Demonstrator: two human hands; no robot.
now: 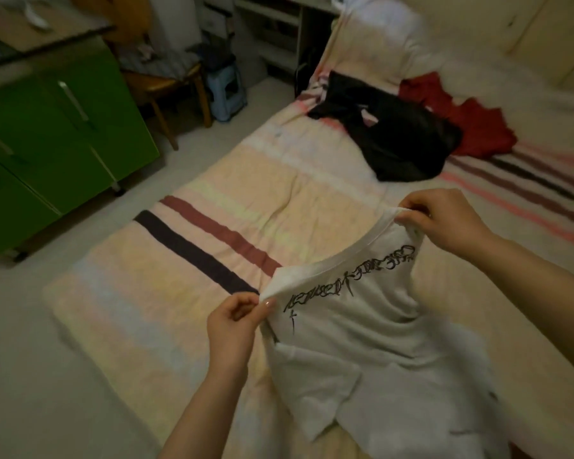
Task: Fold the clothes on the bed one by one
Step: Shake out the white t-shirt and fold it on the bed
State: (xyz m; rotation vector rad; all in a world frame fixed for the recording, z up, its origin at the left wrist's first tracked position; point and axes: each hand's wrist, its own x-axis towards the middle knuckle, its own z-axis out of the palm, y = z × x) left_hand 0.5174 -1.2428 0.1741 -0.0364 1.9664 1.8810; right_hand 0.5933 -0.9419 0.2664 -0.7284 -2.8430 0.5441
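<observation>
We see both hands pinching a white printed T-shirt (371,342) by its shoulders, left hand (236,321) and right hand (441,217), above the striped bed (179,260), where a black garment (398,140) and red garment (471,120) lie touching.

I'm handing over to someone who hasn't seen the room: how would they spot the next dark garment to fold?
Start at the striped bed and look toward its far end, past the white printed T-shirt held up by the left hand and right hand. The black garment lies crumpled there, touching the red garment. It is the only black item.
</observation>
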